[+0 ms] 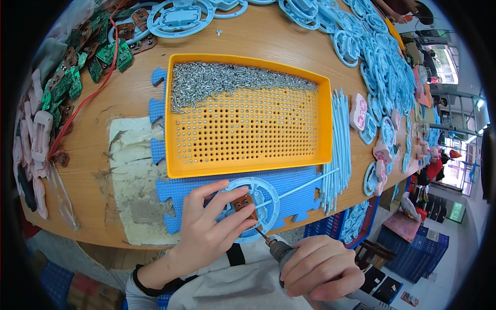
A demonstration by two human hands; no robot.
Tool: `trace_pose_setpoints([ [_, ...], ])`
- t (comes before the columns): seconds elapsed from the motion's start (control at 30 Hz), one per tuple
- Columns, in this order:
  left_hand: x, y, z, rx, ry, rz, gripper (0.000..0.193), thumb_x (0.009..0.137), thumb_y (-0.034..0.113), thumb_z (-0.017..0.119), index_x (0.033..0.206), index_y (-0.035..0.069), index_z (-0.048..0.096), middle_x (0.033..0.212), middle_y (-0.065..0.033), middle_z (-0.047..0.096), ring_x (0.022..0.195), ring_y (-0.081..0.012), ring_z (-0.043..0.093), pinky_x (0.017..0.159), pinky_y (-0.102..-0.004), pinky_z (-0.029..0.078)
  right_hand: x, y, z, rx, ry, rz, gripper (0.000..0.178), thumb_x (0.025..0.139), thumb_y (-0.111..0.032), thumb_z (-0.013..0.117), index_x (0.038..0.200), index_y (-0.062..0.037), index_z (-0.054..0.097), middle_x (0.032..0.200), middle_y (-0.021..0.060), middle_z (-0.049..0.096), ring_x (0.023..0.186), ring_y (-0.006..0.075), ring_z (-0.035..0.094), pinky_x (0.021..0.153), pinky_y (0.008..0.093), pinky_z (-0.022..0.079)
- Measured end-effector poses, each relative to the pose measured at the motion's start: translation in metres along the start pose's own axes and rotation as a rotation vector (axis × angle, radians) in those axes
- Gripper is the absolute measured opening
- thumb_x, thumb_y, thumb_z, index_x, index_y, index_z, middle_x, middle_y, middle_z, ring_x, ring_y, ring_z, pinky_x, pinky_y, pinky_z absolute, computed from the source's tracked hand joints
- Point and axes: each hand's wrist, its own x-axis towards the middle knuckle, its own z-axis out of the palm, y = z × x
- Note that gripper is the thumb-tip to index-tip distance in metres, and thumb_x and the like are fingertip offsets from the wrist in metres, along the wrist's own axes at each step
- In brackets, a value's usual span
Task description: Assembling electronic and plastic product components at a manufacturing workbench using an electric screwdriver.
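Observation:
My left hand (212,219) is closed on a light-blue round plastic housing (275,200) at the table's near edge. Its fingers press a small brown circuit board (243,203) into the middle of that housing. In my right hand (325,268) is a powered screwdriver (279,249), its thin bit angled up to the board's lower edge. Whether a screw sits under the tip I cannot tell. A light-blue stick (309,186) runs from the housing toward the upper right. Under it lies a blue foam mat (297,183).
Beyond the mat stands a yellow tray (248,169) of small holes, with silver screws (232,77) heaped along its far side. Light-blue sticks (337,150) lie right of it. Blue housings (385,67) pile up far right; green circuit boards (67,80) and a red cable (85,101) lie left.

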Motion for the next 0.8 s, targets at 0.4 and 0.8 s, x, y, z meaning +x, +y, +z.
trace_pose_setpoints([
  [0.4, 0.000, -0.003, 0.002, -0.011, 0.042, 0.031, 0.028, 0.068, 0.021, 0.079, 0.093, 0.011, 0.072, 0.114, -0.0012, 0.062, 0.107, -0.0273, 0.051, 0.080, -0.0371, 0.039, 0.006, 0.002, 0.011, -0.072, -0.003, 0.021, 0.016, 0.086, -0.008, 0.060, 0.086, 0.0032, 0.047, 0.062, 0.0168, 0.061, 0.046, 0.0243, 0.059, 0.044, 0.0336, 0.052],
  [0.8, -0.001, -0.002, 0.001, 0.025, 0.039, 0.010, 0.031, 0.065, 0.021, 0.080, 0.094, 0.014, 0.073, 0.113, -0.0001, 0.063, 0.106, -0.0271, 0.051, 0.083, -0.0371, 0.040, 0.000, 0.003, 0.016, -0.121, 0.004, 0.070, 0.009, 0.085, 0.001, 0.055, 0.087, 0.0038, 0.046, 0.061, 0.0179, 0.063, 0.045, 0.0248, 0.060, 0.044, 0.0349, 0.053],
])
